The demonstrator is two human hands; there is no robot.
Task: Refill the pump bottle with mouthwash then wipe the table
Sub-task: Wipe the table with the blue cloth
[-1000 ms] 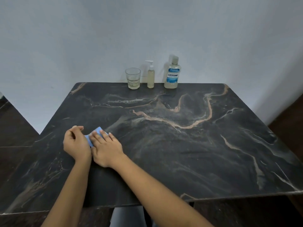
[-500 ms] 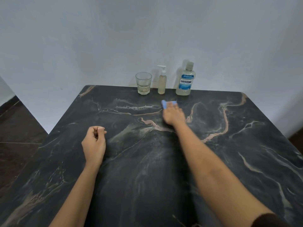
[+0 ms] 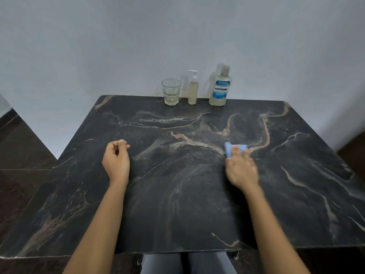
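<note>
1. Head view looks down on a dark, marble-veined table (image 3: 177, 214), with two bare forearms reaching out over it.
2. The right hand (image 3: 242, 171) lies palm down on the tabletop and is smeared by motion blur. Its fingers (image 3: 236, 150) are stretched forward and laid flat on a blue cloth (image 3: 228, 149), pressing it to the surface rather than curling round it.
3. The cloth shows beyond the fingertips and at their left side. The rest of it is hidden under the fingers.
4. The left hand (image 3: 116, 161) is well apart from the right hand, off to its left. Its fingers are curled into a loose fist that holds nothing, and the thumb tip lies by the forefinger. Whether it touches the table cannot be told.
5. The pump bottle (image 3: 193, 91) stands upright far ahead of both hands, at the table's far edge by the wall (image 3: 118, 46). It is closer to the right hand's line than to the left's. Its white pump head is on and it holds pale yellowish liquid.
6. Just right of it, roughly straight ahead of the right hand, the mouthwash bottle (image 3: 220, 89) stands upright with its cap on.
7. Just left of the pump bottle is a glass (image 3: 171, 91) with a little pale liquid in the bottom.
8. Grey-clad knees (image 3: 187, 264) show below the near edge, between the forearms.
</note>
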